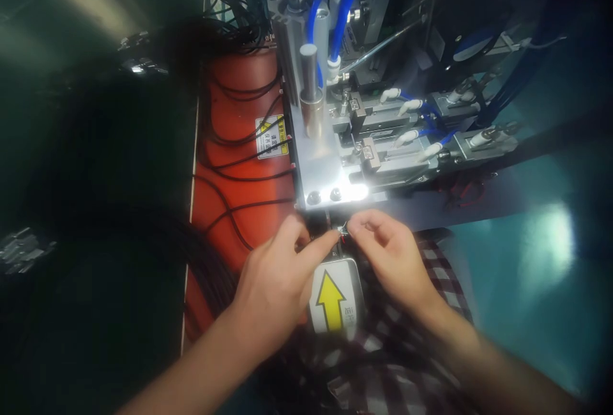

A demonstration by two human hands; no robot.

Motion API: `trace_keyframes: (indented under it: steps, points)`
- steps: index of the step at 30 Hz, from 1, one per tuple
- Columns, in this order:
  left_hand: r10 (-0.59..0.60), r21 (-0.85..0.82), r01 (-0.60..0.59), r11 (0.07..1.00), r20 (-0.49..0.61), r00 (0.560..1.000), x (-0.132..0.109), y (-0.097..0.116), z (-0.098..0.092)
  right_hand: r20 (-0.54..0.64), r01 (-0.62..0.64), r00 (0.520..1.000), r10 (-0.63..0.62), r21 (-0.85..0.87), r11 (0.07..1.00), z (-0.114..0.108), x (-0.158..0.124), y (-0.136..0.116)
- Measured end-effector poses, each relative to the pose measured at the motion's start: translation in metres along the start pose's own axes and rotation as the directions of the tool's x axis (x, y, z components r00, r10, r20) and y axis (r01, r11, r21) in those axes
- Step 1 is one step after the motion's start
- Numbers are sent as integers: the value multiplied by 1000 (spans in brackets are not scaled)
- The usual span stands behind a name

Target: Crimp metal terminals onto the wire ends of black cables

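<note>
Both my hands meet just below the front edge of a metal machine block. Between their fingertips is a small part with a silvery glint and a bit of red, too small to name. My left hand has its fingers curled and its thumb stretched to the right against this part. My right hand pinches at the part's right side with thumb and fingertips. A white label with a yellow arrow sits just below the fingertips, partly beside my left hand.
An orange-red surface with loose black cables and a warning sticker lies to the left. Blue air tubes and pneumatic cylinders fill the upper right. A bundle of black cables runs beside my left forearm. Checkered cloth shows below.
</note>
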State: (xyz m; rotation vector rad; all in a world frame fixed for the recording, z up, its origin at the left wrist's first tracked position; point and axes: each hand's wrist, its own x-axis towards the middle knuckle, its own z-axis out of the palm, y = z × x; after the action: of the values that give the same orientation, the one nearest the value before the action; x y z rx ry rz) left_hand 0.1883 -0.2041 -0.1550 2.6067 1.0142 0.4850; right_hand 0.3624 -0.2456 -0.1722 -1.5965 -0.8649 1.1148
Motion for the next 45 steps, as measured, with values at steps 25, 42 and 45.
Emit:
trace_keyframes:
  steps: [25,42,45]
  points:
    - [-1,-46,1,999,-4,1000,2,1,-2,23,129,992,-127,-79,988,-4,-6,10]
    - [6,-45,-7,999,-17,1000,1,1,-1,36,86,996,-83,-73,994,-2,-5,8]
    - [4,-55,-5,998,-7,1000,0,0,-1,44,66,997,-63,-71,995,-2,-6,8]
